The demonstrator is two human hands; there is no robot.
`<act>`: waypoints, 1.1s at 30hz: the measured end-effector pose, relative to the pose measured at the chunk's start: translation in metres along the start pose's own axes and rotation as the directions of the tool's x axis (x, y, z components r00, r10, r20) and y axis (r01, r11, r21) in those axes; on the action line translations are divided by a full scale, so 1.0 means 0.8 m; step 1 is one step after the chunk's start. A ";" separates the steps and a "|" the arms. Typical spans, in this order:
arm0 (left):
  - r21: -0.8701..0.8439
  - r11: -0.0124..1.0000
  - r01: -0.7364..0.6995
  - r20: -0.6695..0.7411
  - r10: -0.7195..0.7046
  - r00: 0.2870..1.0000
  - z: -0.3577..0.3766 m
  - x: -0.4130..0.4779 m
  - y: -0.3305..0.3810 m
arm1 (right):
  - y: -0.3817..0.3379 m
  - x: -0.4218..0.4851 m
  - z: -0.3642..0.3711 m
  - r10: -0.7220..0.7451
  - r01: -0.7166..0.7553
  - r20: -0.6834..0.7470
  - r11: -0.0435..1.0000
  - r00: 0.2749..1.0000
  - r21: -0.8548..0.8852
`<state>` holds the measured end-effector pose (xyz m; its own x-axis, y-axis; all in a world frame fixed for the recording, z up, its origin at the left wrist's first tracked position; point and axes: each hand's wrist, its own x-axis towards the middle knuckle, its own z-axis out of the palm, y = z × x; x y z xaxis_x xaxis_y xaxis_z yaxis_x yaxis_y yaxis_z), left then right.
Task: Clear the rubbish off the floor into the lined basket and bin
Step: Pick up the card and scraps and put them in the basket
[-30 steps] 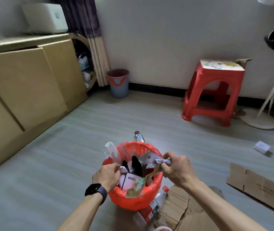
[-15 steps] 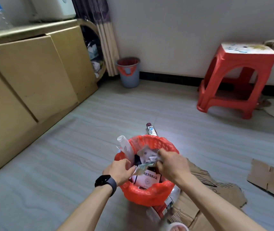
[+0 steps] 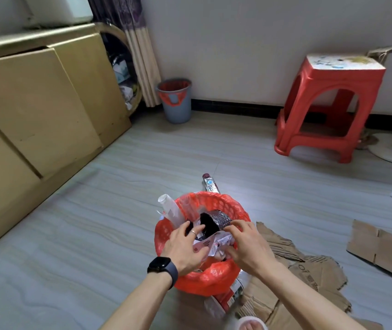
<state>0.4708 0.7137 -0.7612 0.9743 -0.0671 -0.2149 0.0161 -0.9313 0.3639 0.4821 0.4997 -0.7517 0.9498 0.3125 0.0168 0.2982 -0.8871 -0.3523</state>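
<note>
Over basket [image 3: 237, 210]: left hand [image 3: 185, 246] fingers [image 3: 184, 226] now spread, pressing rubbish [image 3: 218, 244]; right hand [image 3: 249, 246] grips wrapper [image 3: 218, 220].

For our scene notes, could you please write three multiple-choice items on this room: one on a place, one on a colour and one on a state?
1. Where does the bin stand?
A. in mid-floor
B. by the wall, beside the curtain
C. out of view

2. What colour is the liner of the basket?
A. blue
B. black
C. red

3. How is the basket?
A. empty
B. tipped over
C. upright, holding rubbish

Answers:
1 B: it sits against the wall next to the curtain.
2 C: red plastic folds over the rim.
3 C: its rim faces up and rubbish shows inside.
</note>
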 end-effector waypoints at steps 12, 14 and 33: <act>0.412 0.881 -0.232 0.369 0.072 0.927 0.077 0.082 0.014 | 0.042 -0.021 0.060 0.182 -0.139 -0.096 0.929 0.979 0.343; 0.396 0.896 -0.201 0.420 0.017 0.907 0.092 0.087 0.001 | 0.036 -0.023 0.073 0.196 -0.136 -0.122 0.914 0.973 0.381; 0.141 0.990 0.002 0.038 -0.007 0.999 0.031 0.057 0.015 | 0.008 -0.022 0.060 0.308 -0.304 0.041 0.895 0.950 0.326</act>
<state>0.5096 0.6903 -0.7891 0.9649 -0.0743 -0.2521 -0.0141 -0.9725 0.2326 0.4629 0.5046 -0.7989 0.9907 0.0373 -0.1305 -0.0531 -0.7785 -0.6254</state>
